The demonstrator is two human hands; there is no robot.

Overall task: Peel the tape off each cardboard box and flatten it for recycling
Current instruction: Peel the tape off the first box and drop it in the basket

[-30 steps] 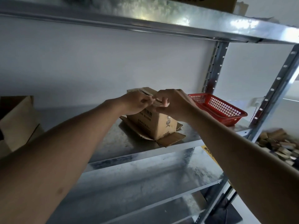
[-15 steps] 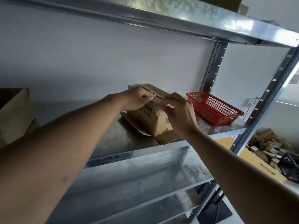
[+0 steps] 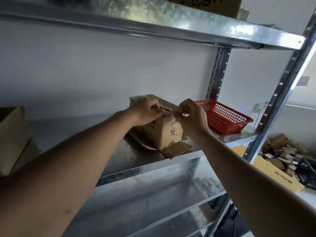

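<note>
The cardboard box [image 3: 160,132] on the shelf is plain kraft brown, printed in dark ink: rows of small characters on its left face, round emblems and a band of short vertical strokes on the face nearer the camera. Its folded-out flap [image 3: 176,150] shows a darker, ribbed brown. The tape [image 3: 172,112] at the top edge is clear and glossy. The basket [image 3: 224,119] is bright red with a square lattice of holes. The shelf [image 3: 145,156] is galvanised grey, mottled with pale spangle; the uprights [image 3: 216,74] are the same grey, dotted with round holes. The wall [image 3: 102,69] is flat white. At left a second box [image 3: 12,139] is dull tan. The top-shelf carton [image 3: 210,4] is tan with black lettering.
</note>
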